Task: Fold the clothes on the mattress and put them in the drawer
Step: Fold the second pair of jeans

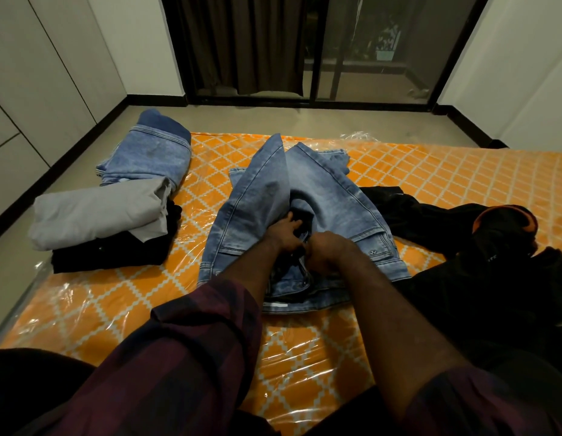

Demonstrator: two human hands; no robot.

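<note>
Lying under gripping fingers (pixel 291 220): jeans (pixel 323 190)

Faded light-blue jeans (pixel 323 190), orange mattress (pixel 430 165) with white diamond lattice, grey shirt (pixel 94 212), black garment (pixel 446 228), maroon plaid sleeve (pixel 191 357)

A home bedroom is indicated: a plastic-wrapped orange mattress (pixel 430 171) is laid on the floor (pixel 273 121), white wardrobe doors (pixel 37 73) are seen left, a dark curtain (pixel 242 42) is hung beside a sliding glass door (pixel 383 51).
</note>
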